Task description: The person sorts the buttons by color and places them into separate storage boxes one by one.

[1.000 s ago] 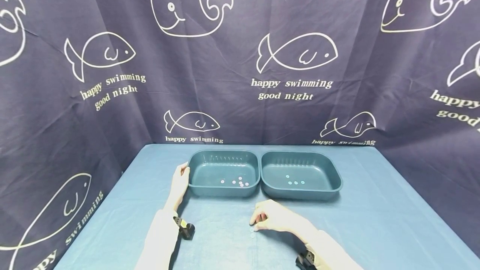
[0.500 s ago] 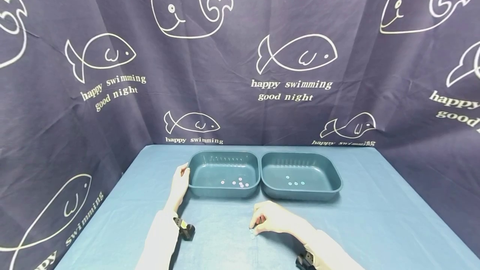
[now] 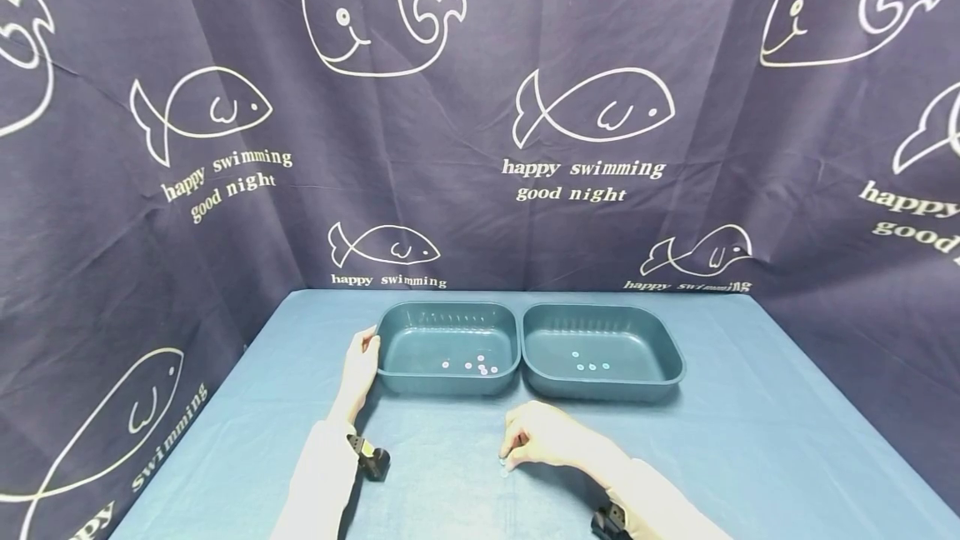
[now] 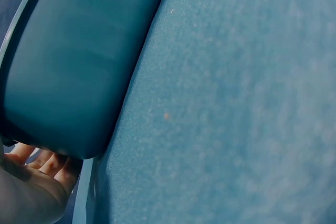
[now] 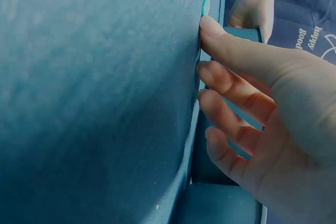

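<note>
My right hand is low over the front of the blue-covered table, its thumb and forefinger drawn together at a small light-teal button. The thumb tip touches this button in the right wrist view, while the forefinger is largely hidden behind the thumb. In the head view a second pale disc lies just in front of the fingertips. My left hand rests against the outer left end of the left teal bin. Its fingers lie along the bin's end wall in the left wrist view.
Several pink buttons lie in the left bin. The right teal bin stands beside it with several light-blue buttons inside. A dark curtain with fish and whale drawings hangs behind the table.
My right fingertips have come down slightly and closed in on the button at the table. The left hand and both bins have stayed where they were.
</note>
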Available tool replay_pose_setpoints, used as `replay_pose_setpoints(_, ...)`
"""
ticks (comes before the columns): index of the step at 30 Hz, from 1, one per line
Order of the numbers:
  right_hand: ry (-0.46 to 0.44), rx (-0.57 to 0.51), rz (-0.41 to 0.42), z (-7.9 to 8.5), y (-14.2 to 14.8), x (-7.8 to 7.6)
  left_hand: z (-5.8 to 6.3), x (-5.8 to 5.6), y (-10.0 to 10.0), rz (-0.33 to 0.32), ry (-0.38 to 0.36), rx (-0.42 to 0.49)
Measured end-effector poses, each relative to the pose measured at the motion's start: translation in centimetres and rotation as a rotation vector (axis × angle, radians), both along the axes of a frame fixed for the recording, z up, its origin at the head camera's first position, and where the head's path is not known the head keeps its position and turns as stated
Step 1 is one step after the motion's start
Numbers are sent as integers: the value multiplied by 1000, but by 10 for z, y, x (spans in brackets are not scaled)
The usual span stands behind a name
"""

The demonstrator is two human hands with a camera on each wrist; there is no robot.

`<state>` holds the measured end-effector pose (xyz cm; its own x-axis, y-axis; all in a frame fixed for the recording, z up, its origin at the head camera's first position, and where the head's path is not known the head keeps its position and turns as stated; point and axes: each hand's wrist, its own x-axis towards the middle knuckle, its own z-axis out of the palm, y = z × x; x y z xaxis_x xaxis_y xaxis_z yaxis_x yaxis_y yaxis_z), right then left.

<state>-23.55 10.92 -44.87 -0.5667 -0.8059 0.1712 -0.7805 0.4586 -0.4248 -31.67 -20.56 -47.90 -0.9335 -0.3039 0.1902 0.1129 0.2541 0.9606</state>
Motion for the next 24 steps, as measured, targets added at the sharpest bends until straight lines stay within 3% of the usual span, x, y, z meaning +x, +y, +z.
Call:
replay_pose_setpoints(9, -122, -68, -3, -3, 2, 1, 1, 1, 1, -1, 5, 17)
replay_pose_setpoints(24, -76, -200, -71, -3, 7, -4, 1, 1, 1, 0, -3, 9)
